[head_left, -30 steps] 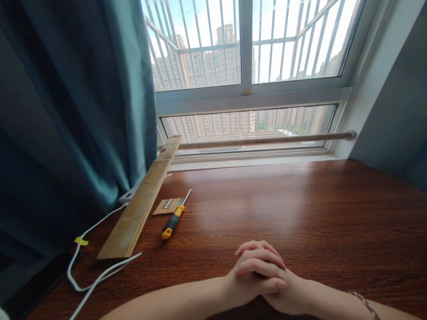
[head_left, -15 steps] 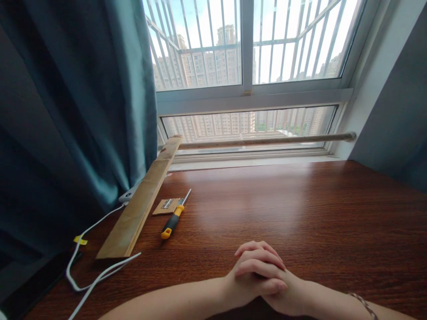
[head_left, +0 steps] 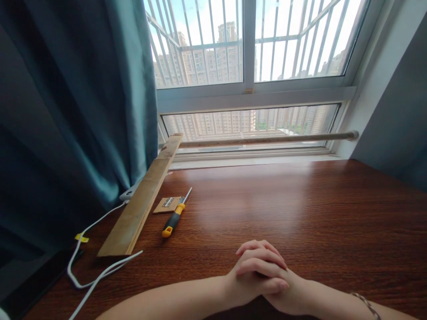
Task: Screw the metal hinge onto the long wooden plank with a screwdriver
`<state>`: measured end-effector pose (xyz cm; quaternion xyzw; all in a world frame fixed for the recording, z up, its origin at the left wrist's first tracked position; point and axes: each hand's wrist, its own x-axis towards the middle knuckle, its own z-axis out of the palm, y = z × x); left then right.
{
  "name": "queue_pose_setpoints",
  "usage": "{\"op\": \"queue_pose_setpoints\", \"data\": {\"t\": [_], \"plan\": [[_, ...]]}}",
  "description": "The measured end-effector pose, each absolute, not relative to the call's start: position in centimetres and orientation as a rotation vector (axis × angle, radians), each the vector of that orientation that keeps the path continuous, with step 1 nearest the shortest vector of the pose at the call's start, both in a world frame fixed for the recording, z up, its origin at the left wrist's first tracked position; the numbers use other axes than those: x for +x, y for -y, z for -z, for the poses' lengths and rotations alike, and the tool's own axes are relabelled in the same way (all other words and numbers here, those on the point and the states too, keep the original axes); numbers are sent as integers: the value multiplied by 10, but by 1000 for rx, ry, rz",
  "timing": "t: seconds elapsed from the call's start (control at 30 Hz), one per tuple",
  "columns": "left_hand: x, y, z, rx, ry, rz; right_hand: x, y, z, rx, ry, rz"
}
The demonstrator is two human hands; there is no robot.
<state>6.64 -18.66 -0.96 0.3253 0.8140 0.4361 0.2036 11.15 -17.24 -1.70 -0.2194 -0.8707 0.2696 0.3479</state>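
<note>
rest pose, seemingly between steps, with left hand (head_left: 248,273) and right hand (head_left: 291,297) laced, grip closed on each other, screwdriver (head_left: 173,219) forward-left on desk (head_left: 316,213), unlacing likely needed before any reach.

Around the right forearm (head_left: 333,298), set back from the wrist, a slim bracelet (head_left: 367,305) is worn, patterned in alternating darker brown and paler tones as if braided or twisted, though its finer detail is too small to be made out. The left forearm (head_left: 167,300) is left bare, and the left hand (head_left: 247,288) and right hand (head_left: 290,295) are likewise uncovered. Slender fingers (head_left: 258,266) with rounded tips can be seen on them.
</note>
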Motion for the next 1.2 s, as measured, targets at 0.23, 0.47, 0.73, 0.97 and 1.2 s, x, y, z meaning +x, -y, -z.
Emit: {"op": "queue_pose_setpoints", "data": {"t": [0.23, 0.47, 0.73, 0.97, 1.2], "plan": [[58, 188, 8, 955, -2161, -1162, 110, 173, 16, -572, 2260, -687], [46, 189, -2, 1115, -1947, -968, 111, 173, 17, -578, 2257, -703], [52, 189, -9, 1149, -1992, -1003, 110, 173, 12, -559, 2245, -705], [55, 191, -5, 1119, -2117, -1071, 111, 172, 18, -561, 2252, -685], [57, 193, -2, 1103, -2123, -1091, 111, 172, 19, -561, 2242, -717]]}}
